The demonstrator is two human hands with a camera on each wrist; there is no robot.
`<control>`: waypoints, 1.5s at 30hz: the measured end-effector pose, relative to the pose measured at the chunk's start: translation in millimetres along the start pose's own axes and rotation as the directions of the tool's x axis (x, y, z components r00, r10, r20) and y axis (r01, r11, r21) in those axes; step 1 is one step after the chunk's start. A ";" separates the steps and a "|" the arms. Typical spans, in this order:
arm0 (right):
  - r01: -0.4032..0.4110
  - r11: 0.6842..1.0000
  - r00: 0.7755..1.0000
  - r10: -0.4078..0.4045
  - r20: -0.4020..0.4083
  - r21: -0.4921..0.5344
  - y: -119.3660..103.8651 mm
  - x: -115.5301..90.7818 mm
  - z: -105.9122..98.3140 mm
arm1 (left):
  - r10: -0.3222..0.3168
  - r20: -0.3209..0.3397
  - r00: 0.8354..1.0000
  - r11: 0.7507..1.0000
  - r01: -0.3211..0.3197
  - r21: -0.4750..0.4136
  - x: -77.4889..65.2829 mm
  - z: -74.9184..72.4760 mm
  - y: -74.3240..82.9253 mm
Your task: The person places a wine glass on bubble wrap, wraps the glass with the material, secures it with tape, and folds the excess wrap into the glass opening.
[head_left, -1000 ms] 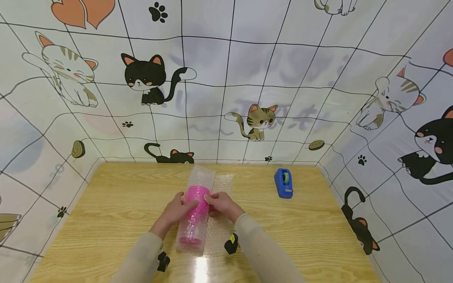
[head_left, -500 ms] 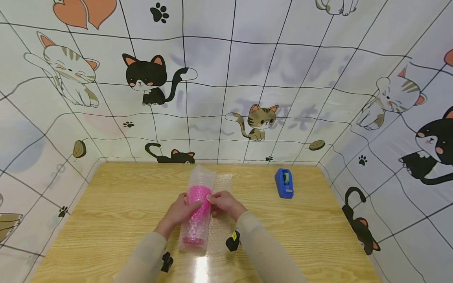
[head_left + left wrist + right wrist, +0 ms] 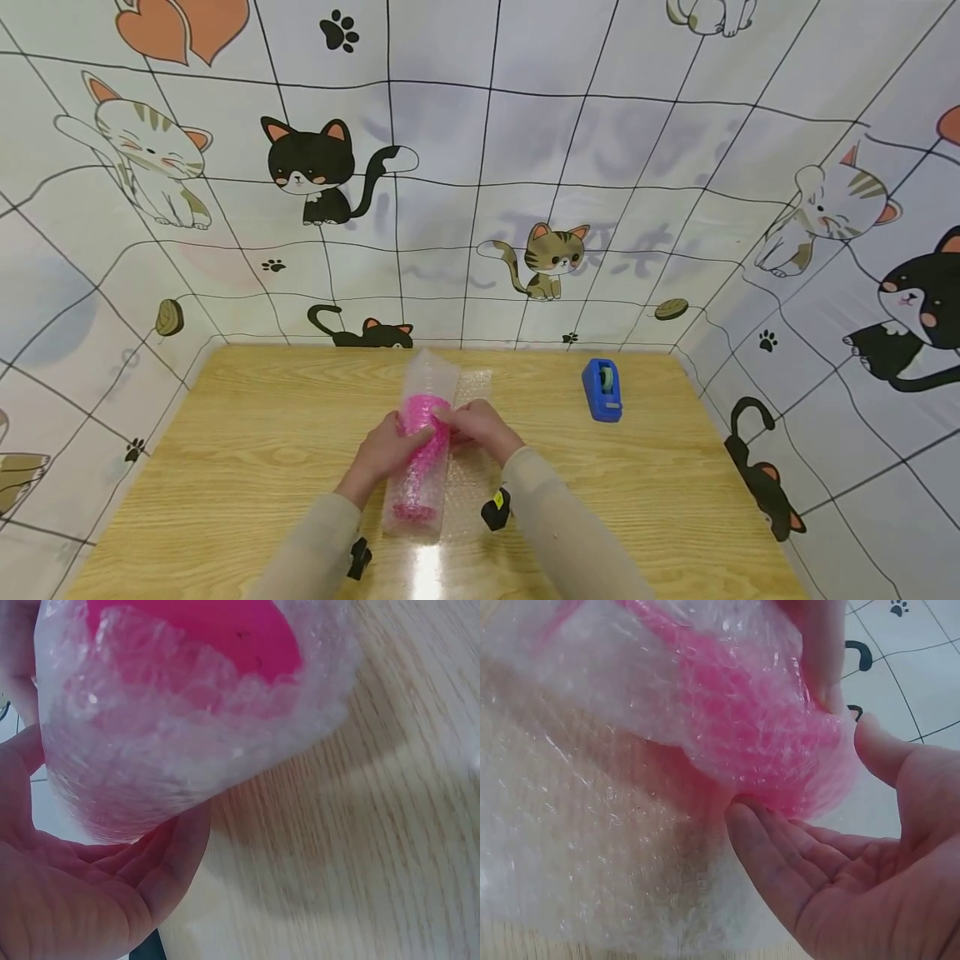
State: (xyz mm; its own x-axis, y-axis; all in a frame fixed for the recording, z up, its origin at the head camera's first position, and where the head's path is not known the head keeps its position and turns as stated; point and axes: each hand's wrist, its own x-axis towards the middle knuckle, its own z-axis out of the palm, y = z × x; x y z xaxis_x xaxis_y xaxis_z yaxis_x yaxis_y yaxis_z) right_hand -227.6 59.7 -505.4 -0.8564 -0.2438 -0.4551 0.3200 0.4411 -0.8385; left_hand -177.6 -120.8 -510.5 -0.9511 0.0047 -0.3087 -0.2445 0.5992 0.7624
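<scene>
A pink cylinder (image 3: 417, 479) lies lengthwise at the middle of the table, rolled in clear bubble wrap (image 3: 467, 500). The wrap extends beyond both ends, and a loose flat sheet of it spreads to the right. My left hand (image 3: 384, 454) grips the roll from the left, thumb on top and fingers curled beneath, as the left wrist view shows. From the right, my right hand (image 3: 482, 427) holds the roll with thumb above and fingers (image 3: 769, 851) under it. Through the near opening of the wrap, the cylinder's smooth pink end (image 3: 225, 634) shows in the left wrist view.
A blue tape dispenser (image 3: 602, 390) with a roll of tape stands at the back right of the wooden table (image 3: 262, 417). A white cat-patterned sheet (image 3: 450, 167) hangs behind the table and along both sides.
The wrapped cylinder has shifted slightly to the right, turning a little under both hands. My left hand has moved right along with it. The tape dispenser stays where it was.
</scene>
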 end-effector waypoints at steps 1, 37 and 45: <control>0.001 1.000 1.000 -0.001 -0.007 -0.008 -0.1 -0.4 0.2 | 0.002 -0.002 1.000 1.000 -0.002 0.012 -0.6 0.4 1.3; -0.004 1.000 0.999 0.003 0.046 0.019 10.4 8.9 4.6 | 0.002 0.086 0.996 0.998 0.003 -0.063 -1.1 -8.8 -0.4; -0.006 1.000 1.000 0.006 0.023 0.030 12.0 10.0 4.6 | -0.006 0.058 0.998 0.999 0.009 -0.043 1.1 -6.4 -1.8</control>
State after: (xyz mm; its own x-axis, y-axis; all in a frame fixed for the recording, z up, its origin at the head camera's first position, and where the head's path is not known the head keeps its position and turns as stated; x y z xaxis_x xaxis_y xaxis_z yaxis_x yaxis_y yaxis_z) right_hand -230.5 58.6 -521.4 -0.8450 -0.2613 -0.4666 0.3373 0.4167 -0.8441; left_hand -179.4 -127.0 -508.5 -0.9371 0.0476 -0.3459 -0.2604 0.5645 0.7833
